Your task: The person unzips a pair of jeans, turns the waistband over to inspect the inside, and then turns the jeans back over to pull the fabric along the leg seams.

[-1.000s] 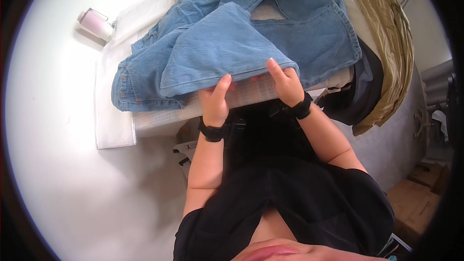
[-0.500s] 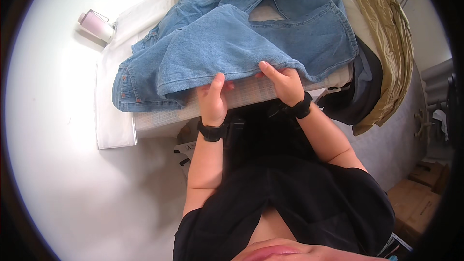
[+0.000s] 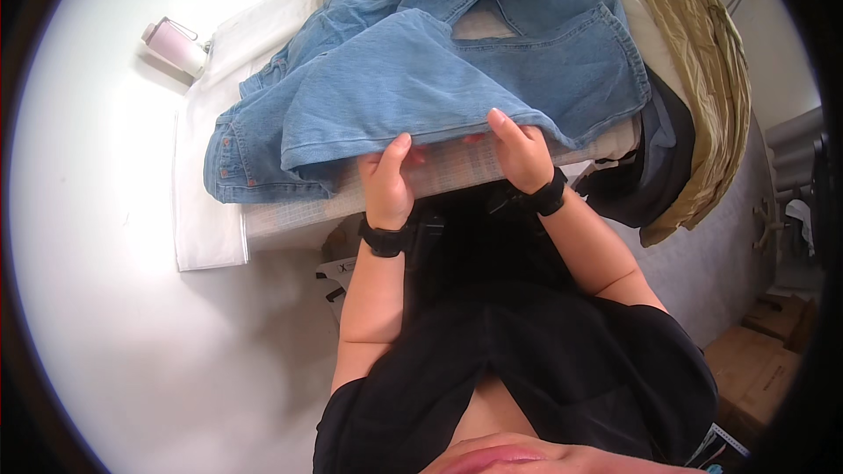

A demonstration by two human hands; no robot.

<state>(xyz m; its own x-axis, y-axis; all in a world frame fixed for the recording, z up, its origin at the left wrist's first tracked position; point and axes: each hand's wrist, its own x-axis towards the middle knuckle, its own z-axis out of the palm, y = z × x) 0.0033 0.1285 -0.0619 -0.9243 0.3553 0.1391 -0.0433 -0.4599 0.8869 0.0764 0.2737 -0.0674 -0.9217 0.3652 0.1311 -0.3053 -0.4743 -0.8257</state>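
Blue denim jeans (image 3: 378,88) lie spread over a cloth-covered table (image 3: 290,218), one leg drawn toward me along the near edge. My left hand (image 3: 386,177) is closed on that leg's near edge, thumb on top and fingers under the cloth. Farther right, my right hand (image 3: 522,154) pinches the same edge the same way. Between the two hands the edge runs nearly straight, and the denim is fairly smooth behind it. Most of my fingertips are hidden under the fabric.
A pink and white bottle (image 3: 176,46) stands at the left, by white sheeting (image 3: 206,211). Olive shiny fabric (image 3: 702,61) and dark garments (image 3: 663,149) hang over the table's right side. Cardboard boxes (image 3: 751,373) sit on the floor at lower right.
My right thumb has shifted slightly right along the edge. The denim between my hands is smoother, and its left corner has moved slightly left.
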